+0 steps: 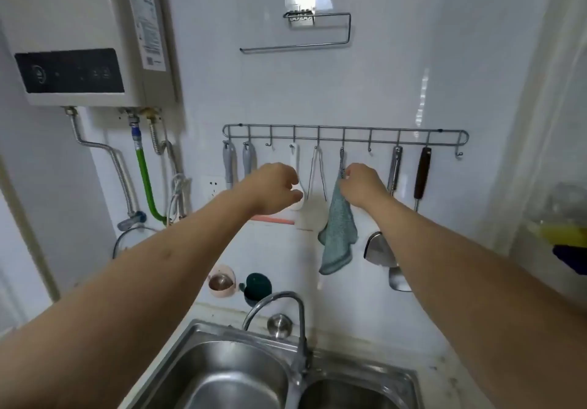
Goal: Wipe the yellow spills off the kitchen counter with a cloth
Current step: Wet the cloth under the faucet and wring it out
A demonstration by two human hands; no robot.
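A teal cloth hangs by its loop from a hook of the steel wall rail above the sink. My right hand is raised to the cloth's top corner, its fingers pinched on it just below the hook. To the left of it, my left hand hovers in front of a white hanging utensil, fingers loosely curled and holding nothing. The pale counter shows at the lower right with dark specks on it. No yellow spill is in view.
Utensils, tongs and ladles hang along the rail. Below are a double steel sink with a curved faucet. A water heater with pipes is at the upper left, an empty towel holder above, two wall cups behind the faucet.
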